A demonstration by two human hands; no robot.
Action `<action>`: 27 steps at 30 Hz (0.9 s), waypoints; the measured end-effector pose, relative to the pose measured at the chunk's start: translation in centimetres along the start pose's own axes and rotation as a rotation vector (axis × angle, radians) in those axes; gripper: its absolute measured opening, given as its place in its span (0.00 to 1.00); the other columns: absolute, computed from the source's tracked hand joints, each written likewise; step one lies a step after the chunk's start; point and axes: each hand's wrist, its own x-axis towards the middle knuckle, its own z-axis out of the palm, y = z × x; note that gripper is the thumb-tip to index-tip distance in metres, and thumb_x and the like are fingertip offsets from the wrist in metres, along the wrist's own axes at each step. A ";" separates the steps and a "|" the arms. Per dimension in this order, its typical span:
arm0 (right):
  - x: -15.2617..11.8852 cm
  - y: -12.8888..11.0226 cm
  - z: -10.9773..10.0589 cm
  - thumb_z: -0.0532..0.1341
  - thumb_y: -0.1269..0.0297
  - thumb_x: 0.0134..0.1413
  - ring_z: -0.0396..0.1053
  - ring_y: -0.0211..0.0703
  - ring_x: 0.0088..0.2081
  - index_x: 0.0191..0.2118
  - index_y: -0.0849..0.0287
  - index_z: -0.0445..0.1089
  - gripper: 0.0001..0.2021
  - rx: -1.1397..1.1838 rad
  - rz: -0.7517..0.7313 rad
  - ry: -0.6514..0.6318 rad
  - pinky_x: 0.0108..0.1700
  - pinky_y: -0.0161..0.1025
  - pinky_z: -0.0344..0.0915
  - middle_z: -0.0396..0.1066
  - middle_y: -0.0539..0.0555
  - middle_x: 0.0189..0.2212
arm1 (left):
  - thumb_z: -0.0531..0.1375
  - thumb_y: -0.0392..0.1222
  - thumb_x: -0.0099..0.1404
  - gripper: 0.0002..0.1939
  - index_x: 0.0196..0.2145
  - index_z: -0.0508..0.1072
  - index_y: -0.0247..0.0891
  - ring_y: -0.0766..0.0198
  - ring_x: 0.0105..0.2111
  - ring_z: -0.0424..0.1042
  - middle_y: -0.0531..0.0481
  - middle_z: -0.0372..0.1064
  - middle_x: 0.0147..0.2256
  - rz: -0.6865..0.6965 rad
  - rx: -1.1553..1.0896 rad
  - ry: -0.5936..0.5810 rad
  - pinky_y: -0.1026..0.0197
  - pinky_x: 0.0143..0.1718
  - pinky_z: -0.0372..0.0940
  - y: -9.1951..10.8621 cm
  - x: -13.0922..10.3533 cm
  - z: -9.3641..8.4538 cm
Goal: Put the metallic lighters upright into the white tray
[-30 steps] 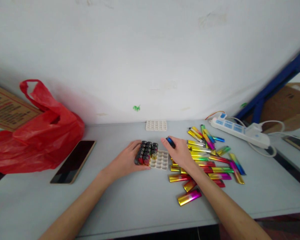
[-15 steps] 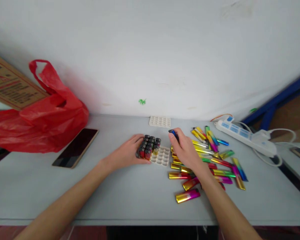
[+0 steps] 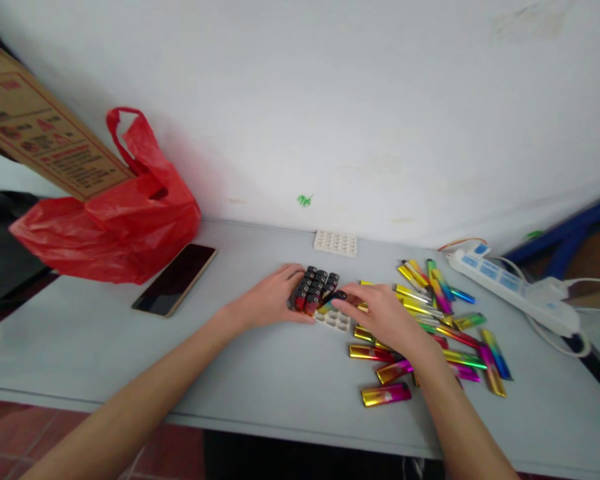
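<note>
Several black-topped lighters (image 3: 314, 283) stand upright in rows in the left part of a white tray (image 3: 341, 321) with round holes. My left hand (image 3: 276, 295) curls round the left side of this group, its fingers behind and its thumb along the front. Pinched in my right hand (image 3: 375, 310) is a lighter (image 3: 329, 303) with a black top and a yellow and blue-green body, tilted over the tray beside the standing ones. Many shiny coloured lighters (image 3: 386, 394) lie loose to the right, partly under my right hand and forearm.
A second white holed tray (image 3: 335, 243) lies by the wall. On the left are a phone (image 3: 175, 280), a red plastic bag (image 3: 145, 227) and a cardboard box (image 3: 55, 133). A white power strip (image 3: 515, 287) with cables is at the right of the table (image 3: 250, 387).
My right hand has brought its lighter down and left to the tray, and the lighter now tilts next to the standing ones. The camera view has turned left. My left hand stays at the group.
</note>
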 end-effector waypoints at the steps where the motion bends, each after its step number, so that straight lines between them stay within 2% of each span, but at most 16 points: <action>1: 0.1 0.2 0.3 0.63 0.55 0.76 0.76 0.45 0.32 0.40 0.56 0.78 0.14 -0.016 -0.001 -0.007 0.37 0.38 0.63 0.80 0.52 0.30 | 0.81 0.59 0.56 0.43 0.61 0.75 0.36 0.40 0.64 0.73 0.34 0.73 0.61 -0.002 -0.001 -0.001 0.41 0.69 0.68 0.1 0.0 0.0; 5: 0.2 0.6 0.8 0.61 0.51 0.78 0.73 0.45 0.29 0.36 0.56 0.75 0.18 -0.101 -0.037 -0.013 0.35 0.39 0.61 0.77 0.52 0.27 | 0.81 0.60 0.56 0.41 0.59 0.76 0.35 0.41 0.62 0.74 0.34 0.74 0.60 -0.003 0.005 0.000 0.42 0.68 0.69 0.2 0.0 0.0; 10: -0.2 0.8 0.7 0.58 0.56 0.81 0.78 0.50 0.36 0.49 0.57 0.75 0.12 -0.223 -0.038 -0.078 0.38 0.40 0.63 0.81 0.55 0.35 | 0.80 0.60 0.57 0.41 0.61 0.75 0.38 0.41 0.63 0.73 0.36 0.73 0.61 0.011 -0.007 0.019 0.42 0.69 0.69 -0.1 -0.1 0.0; 13: -0.1 0.6 0.7 0.59 0.58 0.80 0.79 0.51 0.38 0.48 0.57 0.74 0.10 -0.280 -0.022 -0.085 0.39 0.40 0.63 0.81 0.56 0.38 | 0.80 0.61 0.56 0.43 0.62 0.74 0.38 0.40 0.64 0.73 0.35 0.73 0.61 0.013 -0.005 0.019 0.41 0.69 0.69 -0.3 -0.1 0.1; 17: 0.2 -0.1 0.7 0.64 0.59 0.77 0.79 0.50 0.37 0.45 0.58 0.75 0.09 -0.268 -0.004 -0.077 0.38 0.40 0.64 0.82 0.55 0.36 | 0.80 0.60 0.56 0.43 0.62 0.75 0.39 0.40 0.63 0.74 0.35 0.74 0.62 0.018 0.006 0.021 0.41 0.68 0.70 -0.4 -0.1 0.1; 20: 0.2 -0.6 0.3 0.65 0.59 0.77 0.80 0.50 0.40 0.47 0.58 0.76 0.08 -0.270 -0.006 -0.083 0.40 0.40 0.65 0.83 0.56 0.38 | 0.79 0.62 0.57 0.42 0.62 0.75 0.40 0.40 0.64 0.74 0.36 0.74 0.62 0.022 -0.004 0.033 0.41 0.69 0.70 -0.6 -0.1 0.2; 24: 0.1 -1.0 0.0 0.63 0.58 0.78 0.81 0.52 0.45 0.50 0.59 0.77 0.10 -0.337 0.000 -0.129 0.44 0.41 0.66 0.83 0.58 0.43 | 0.80 0.62 0.56 0.44 0.63 0.75 0.40 0.38 0.65 0.73 0.36 0.74 0.62 0.011 -0.004 0.045 0.40 0.70 0.69 -0.7 -0.1 0.3; 27: 0.4 -1.5 0.4 0.63 0.54 0.79 0.81 0.52 0.43 0.50 0.60 0.77 0.13 -0.382 0.056 -0.140 0.42 0.41 0.65 0.83 0.58 0.41 | 0.80 0.60 0.57 0.41 0.62 0.75 0.40 0.39 0.65 0.73 0.37 0.74 0.62 0.013 0.001 0.039 0.40 0.70 0.69 -0.8 -0.1 0.4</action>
